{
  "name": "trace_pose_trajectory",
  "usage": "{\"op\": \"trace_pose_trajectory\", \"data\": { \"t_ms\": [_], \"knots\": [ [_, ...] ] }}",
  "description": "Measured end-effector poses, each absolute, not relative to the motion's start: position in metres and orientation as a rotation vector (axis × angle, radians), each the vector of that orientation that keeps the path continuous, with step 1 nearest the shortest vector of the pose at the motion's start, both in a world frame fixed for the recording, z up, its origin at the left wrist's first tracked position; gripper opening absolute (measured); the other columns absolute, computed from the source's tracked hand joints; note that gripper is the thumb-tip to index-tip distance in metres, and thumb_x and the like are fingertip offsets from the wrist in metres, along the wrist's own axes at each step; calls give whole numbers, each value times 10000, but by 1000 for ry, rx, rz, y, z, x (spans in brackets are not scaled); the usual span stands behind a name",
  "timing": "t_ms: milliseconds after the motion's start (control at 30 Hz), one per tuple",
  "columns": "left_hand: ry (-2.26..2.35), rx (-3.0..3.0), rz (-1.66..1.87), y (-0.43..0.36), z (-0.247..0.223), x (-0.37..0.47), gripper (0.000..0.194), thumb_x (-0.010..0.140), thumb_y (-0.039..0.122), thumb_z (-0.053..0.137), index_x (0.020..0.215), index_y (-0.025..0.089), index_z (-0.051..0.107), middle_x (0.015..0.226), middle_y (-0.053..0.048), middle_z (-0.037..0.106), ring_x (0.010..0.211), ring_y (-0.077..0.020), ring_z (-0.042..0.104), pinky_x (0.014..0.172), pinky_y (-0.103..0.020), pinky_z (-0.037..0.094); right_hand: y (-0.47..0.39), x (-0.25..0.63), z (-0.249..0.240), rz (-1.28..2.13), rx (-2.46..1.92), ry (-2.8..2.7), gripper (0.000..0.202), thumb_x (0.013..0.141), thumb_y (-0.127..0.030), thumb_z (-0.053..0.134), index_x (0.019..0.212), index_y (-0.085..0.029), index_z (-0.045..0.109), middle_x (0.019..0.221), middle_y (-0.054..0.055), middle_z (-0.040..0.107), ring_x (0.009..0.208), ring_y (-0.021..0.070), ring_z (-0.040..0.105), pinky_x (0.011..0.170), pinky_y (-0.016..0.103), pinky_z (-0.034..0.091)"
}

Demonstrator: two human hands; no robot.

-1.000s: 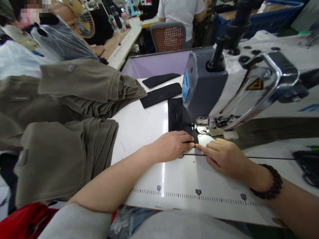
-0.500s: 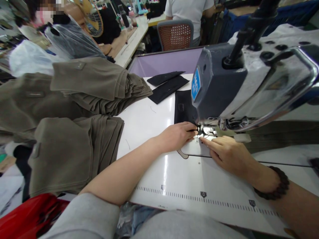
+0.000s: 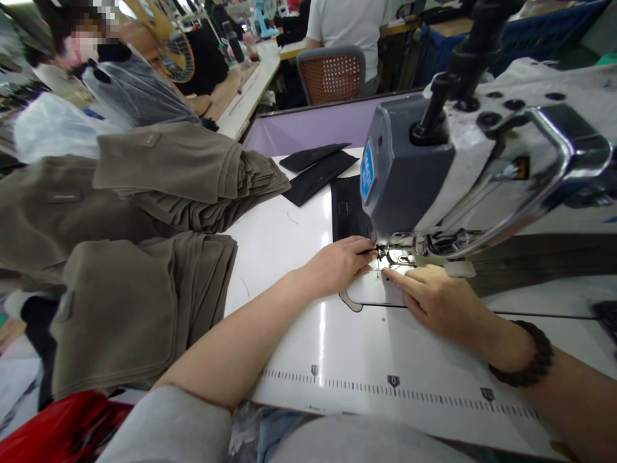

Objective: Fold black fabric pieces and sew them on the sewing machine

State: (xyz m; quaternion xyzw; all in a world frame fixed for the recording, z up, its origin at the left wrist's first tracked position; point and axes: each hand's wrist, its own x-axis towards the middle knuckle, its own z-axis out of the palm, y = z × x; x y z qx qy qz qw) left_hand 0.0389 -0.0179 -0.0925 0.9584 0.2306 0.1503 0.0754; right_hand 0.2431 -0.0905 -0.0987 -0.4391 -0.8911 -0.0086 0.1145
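My left hand (image 3: 340, 265) is closed at the left of the presser foot (image 3: 400, 256), its fingertips pinching a dark sliver of fabric beside the needle. Directly behind those fingers lies a black fabric panel (image 3: 348, 212) with a small stitched rectangle, partly hidden by the head of the sewing machine (image 3: 409, 161). Whether the pinched sliver belongs to that panel is hidden. My right hand (image 3: 438, 299) rests flat to the right of the needle plate (image 3: 373, 292), index finger stretched toward the foot, holding nothing visible. A dark beaded bracelet circles the right wrist.
Stacks of olive-brown fabric pieces (image 3: 120, 308) cover the left side. Two black strips (image 3: 318, 177) lie on the white machine table (image 3: 289, 321) behind my left hand. A person in a white shirt (image 3: 344, 32) sits ahead, by a brown-backed chair (image 3: 332, 77). Red material (image 3: 58, 427) lies at lower left.
The whole view has shifted slightly, with the machine head sitting a little farther left. Both hands keep nearly the same place by the presser foot.
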Motion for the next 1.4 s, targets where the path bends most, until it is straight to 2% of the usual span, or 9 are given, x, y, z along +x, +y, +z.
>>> {"op": "trace_pose_trajectory", "data": {
  "t_ms": [200,300,400,533,633,933,1167,1400],
  "knots": [
    [928,2899,395,-16,-82,32,370,869,371,458,1103,106,567,1046,-114,565,979,-237,527,852,-383,462,-90,244,-96,-56,-1273,-2600,334,796,-142,410,1082,-143,582,696,26,617,626,135,521,568,262,333],
    [1041,2887,156,-32,-67,31,386,878,391,429,1134,128,550,951,-89,566,851,-213,565,724,-338,492,-91,245,-95,-82,-1231,-2590,325,811,-150,402,1083,-139,580,672,18,614,605,129,516,551,263,323],
    [952,2903,-47,-55,-55,33,349,875,391,435,1093,158,576,879,-58,555,727,-180,567,623,-302,482,-91,246,-95,-100,-1184,-2591,325,820,-153,404,1096,-128,574,686,21,621,603,127,515,553,269,321],
    [801,2954,-12,-69,-55,36,317,864,361,469,1036,128,599,939,-77,550,854,-205,531,758,-322,464,-91,247,-96,-107,-1200,-2612,313,815,-155,426,1084,-138,583,697,16,617,601,131,512,558,278,319],
    [751,2956,14,-68,-58,36,326,871,340,464,1042,90,584,997,-94,548,878,-196,507,814,-306,446,-91,246,-97,-96,-1220,-2617,313,811,-153,431,1085,-146,583,687,10,608,600,134,510,558,280,317],
    [738,2973,10,-70,-60,38,312,862,352,481,1004,97,588,950,-83,558,829,-189,490,766,-290,443,-91,247,-99,-49,-1232,-2618,316,817,-157,416,1085,-132,581,706,23,608,624,140,520,579,280,332],
    [677,3008,73,-72,-68,42,353,870,370,461,1024,71,566,1002,-115,555,859,-192,501,810,-312,438,-92,249,-95,-57,-1061,-2624,271,832,-161,390,979,-132,615,654,30,593,600,146,505,579,285,343],
    [651,2956,239,-88,-73,36,280,930,214,327,1030,111,568,1102,-91,564,961,-182,521,791,-303,468,-102,248,-84,9,-801,-2664,249,834,-135,375,830,-128,624,588,26,544,560,142,468,571,289,342]
  ]
}}
